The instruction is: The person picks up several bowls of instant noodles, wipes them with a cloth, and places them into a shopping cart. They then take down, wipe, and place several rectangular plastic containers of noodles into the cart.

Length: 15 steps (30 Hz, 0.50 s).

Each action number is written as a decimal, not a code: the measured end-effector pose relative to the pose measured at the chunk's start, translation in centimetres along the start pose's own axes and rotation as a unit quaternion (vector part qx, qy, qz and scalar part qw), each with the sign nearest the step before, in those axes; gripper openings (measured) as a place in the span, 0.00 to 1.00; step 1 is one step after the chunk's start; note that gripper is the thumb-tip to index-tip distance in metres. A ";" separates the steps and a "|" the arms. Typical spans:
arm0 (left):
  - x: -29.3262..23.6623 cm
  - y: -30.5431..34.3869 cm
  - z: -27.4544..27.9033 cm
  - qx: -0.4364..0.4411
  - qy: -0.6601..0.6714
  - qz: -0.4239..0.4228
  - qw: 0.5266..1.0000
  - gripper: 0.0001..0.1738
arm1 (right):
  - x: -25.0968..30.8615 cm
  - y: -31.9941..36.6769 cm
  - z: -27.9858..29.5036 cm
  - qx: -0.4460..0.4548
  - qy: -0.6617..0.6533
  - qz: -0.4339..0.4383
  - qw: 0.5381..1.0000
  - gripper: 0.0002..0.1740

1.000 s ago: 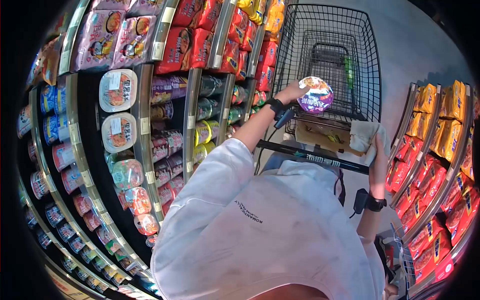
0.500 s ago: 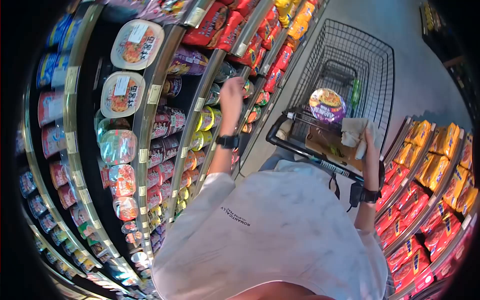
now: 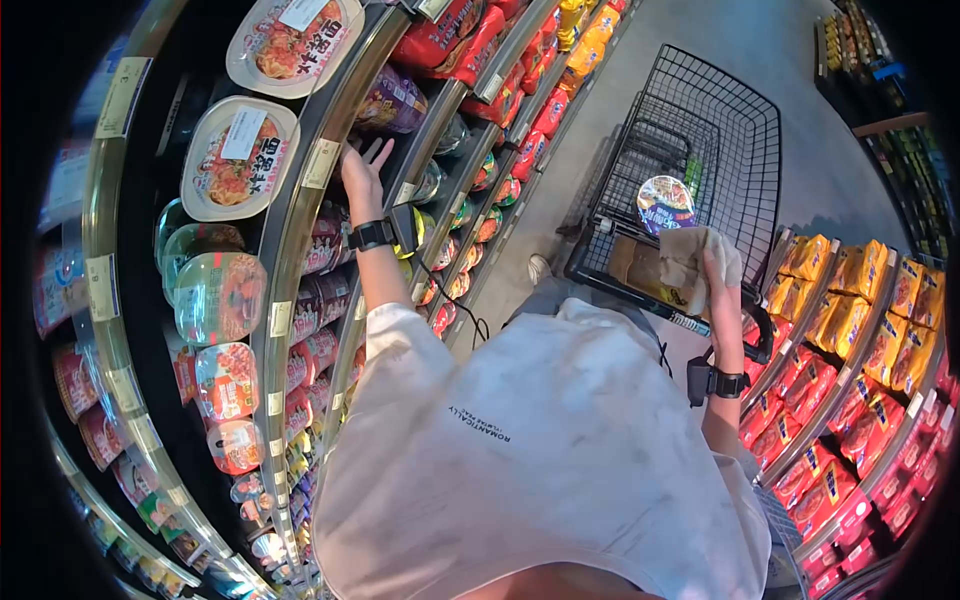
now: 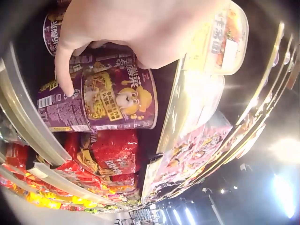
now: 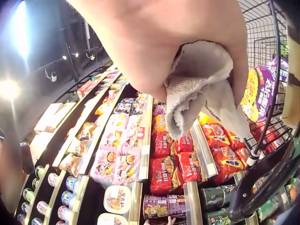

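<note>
My left hand (image 3: 362,180) reaches into the shelf with its fingers spread. In the left wrist view a purple instant noodle cup (image 4: 119,105) lies on its side right under this hand, and one finger overlaps the cups there. More purple cups (image 3: 393,100) show beyond the fingertips in the head view. My right hand (image 3: 722,275) grips a crumpled, greyish-white cloth (image 5: 199,89) beside the cart handle. Inside the shopping cart (image 3: 690,130) stands another purple noodle cup (image 3: 665,203), its lid facing up.
Black noodle trays (image 3: 240,160) and stacked cups (image 3: 218,295) fill the shelf on the left. Red noodle packs (image 3: 455,40) sit above the purple cups. Yellow packs (image 3: 805,257) line a shelf on the right. A cardboard piece (image 3: 640,268) lies at the cart's near end.
My left hand has released the purple cup in the cart and moved left to the shelf. My right hand stays by the handle with the cloth. The view has shifted toward the left shelf.
</note>
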State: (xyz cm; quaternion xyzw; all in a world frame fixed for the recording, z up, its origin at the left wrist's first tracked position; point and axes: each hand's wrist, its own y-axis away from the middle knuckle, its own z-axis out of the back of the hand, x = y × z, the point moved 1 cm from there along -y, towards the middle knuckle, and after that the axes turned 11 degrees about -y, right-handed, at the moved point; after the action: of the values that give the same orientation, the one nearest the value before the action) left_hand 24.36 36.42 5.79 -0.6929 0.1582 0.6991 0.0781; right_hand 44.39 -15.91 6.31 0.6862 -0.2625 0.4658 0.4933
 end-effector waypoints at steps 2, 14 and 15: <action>0.8 -1.4 0.4 0.010 0.012 0.011 1.000 0.36 | -1.1 0.1 0.1 -0.017 -0.008 0.026 0.999 0.32; -0.8 0.5 -2.0 0.041 0.040 -0.014 0.998 0.36 | 0.9 0.8 -1.8 -0.043 -0.031 0.016 0.998 0.33; -0.3 0.3 -2.0 0.025 0.018 -0.011 0.999 0.36 | 1.1 0.6 -1.8 -0.038 -0.043 0.013 0.998 0.34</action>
State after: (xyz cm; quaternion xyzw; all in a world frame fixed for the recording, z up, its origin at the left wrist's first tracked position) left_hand 26.12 35.50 6.18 -0.7049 0.1694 0.6815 0.1004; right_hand 43.64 -14.34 7.75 0.6832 -0.3096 0.4316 0.5011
